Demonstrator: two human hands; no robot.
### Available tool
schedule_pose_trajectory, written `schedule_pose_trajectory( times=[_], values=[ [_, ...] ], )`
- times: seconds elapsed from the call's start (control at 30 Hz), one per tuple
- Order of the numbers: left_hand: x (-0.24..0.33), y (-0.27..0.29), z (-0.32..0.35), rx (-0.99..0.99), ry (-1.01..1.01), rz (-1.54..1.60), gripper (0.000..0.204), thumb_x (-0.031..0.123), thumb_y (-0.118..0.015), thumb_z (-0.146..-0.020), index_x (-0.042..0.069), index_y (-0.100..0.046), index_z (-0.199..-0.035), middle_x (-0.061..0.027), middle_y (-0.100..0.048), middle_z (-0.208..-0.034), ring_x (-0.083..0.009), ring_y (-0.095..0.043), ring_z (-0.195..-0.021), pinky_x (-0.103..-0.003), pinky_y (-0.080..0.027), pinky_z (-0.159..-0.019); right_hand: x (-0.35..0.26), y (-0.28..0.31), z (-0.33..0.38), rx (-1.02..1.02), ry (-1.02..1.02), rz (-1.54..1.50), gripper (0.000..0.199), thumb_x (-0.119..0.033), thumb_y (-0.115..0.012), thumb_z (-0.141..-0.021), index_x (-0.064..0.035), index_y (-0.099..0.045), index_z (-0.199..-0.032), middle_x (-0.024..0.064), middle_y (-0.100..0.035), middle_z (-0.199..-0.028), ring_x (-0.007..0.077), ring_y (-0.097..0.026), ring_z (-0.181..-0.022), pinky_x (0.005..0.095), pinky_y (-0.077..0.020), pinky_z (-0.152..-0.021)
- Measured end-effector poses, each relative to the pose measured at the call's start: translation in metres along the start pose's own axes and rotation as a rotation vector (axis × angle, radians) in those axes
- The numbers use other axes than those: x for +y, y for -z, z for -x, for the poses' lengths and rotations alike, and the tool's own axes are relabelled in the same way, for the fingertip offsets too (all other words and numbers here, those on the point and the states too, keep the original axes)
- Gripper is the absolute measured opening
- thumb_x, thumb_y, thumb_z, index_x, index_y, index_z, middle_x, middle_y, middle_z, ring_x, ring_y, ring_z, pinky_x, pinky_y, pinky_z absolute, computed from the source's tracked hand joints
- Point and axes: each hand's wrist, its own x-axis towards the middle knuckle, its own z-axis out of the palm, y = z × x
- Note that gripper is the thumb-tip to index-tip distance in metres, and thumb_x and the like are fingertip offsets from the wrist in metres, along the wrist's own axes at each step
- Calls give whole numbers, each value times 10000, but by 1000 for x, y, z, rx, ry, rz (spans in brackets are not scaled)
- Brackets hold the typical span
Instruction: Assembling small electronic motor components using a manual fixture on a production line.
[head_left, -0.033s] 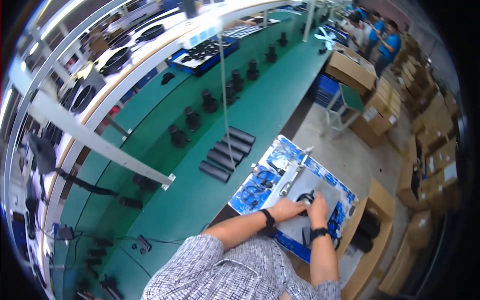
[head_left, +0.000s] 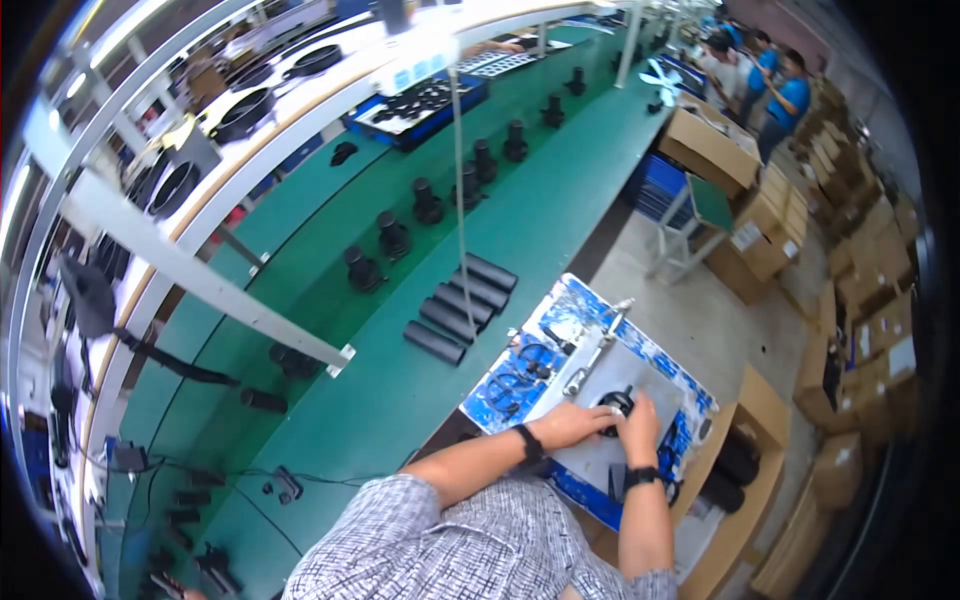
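Note:
At a blue-and-white worn work stand point(head_left: 505, 400) I have both hands on a black round part point(head_left: 617, 400) with a short stub. My left hand point(head_left: 568, 425) reaches in from the left, its fingertips pressed on the part's near left edge. From the right, my right hand point(head_left: 640, 425) grips the part's side, with its fingers bent and partly hidden. Under the part lies a grey metal plate point(head_left: 640, 372). A metal clamp-like fixture point(head_left: 598, 350) runs along the plate's far left side. Thin black cable loops point(head_left: 520, 380) lie left of it.
Several black tubes point(head_left: 435, 341) lie on the green conveyor bench point(head_left: 400, 400) to my left, with upright black fittings point(head_left: 393, 235) in a row beyond. An open carton point(head_left: 765, 470) holding black cylinders stands at my right. Further off are a stool point(head_left: 708, 203), stacked cartons and people point(head_left: 790, 95).
The whole view has shifted slightly. My hands stay on the black round part. At the lower left edge, part of another person's hand has come into view.

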Motion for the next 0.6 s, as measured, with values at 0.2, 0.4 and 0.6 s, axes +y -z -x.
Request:
schedule_pose_trajectory(
  times=[0.2, 0.4, 0.6],
  values=[
    [-49, 87, 202, 354, 675, 276, 249, 243, -632, -1012, 107, -721, -1201, -131, -700, -1168, -347, -676, -1098, -428, -559, -929, 50, -4, 81, 262, -71, -549, 235, -93, -745, -940, 7, -659, -1134, 122, -692, -1089, 227, -660, -978, 339, -537, -841],
    [-104, 99, 351, 519, 1004, -27, 221, 186, -638, -979, 110, -738, -1161, -149, -685, -1089, -360, -668, -1027, -458, -552, -931, 63, -7, 143, 144, -298, -559, 151, -17, -703, -934, 4, -658, -1076, 56, -642, -1029, 112, -570, -780, 264, -478, -670],
    [-172, 121, 358, 202, 1315, -159, 276, 138, -589, -956, 132, -731, -1193, -117, -683, -1195, -372, -677, -1123, -467, -566, -932, 15, 24, 150, 215, -1, -425, 116, 0, -679, -931, -15, -669, -1045, 14, -597, -907, 101, -508, -696, 252, -437, -626]
  ],
)
